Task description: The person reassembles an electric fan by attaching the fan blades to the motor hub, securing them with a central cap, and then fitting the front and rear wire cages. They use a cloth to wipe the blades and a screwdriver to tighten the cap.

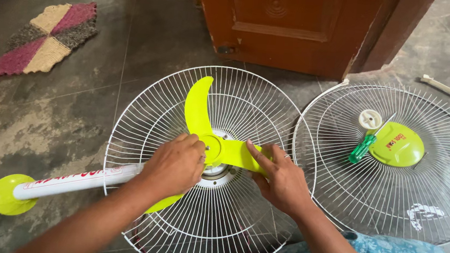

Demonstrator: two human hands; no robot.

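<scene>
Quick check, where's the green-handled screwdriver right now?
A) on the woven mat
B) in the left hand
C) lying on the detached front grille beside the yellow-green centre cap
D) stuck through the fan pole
C: the screwdriver lies on the front grille, next to the centre cap and a small white knob; the left hand and right hand are both on the fan blade.
</scene>
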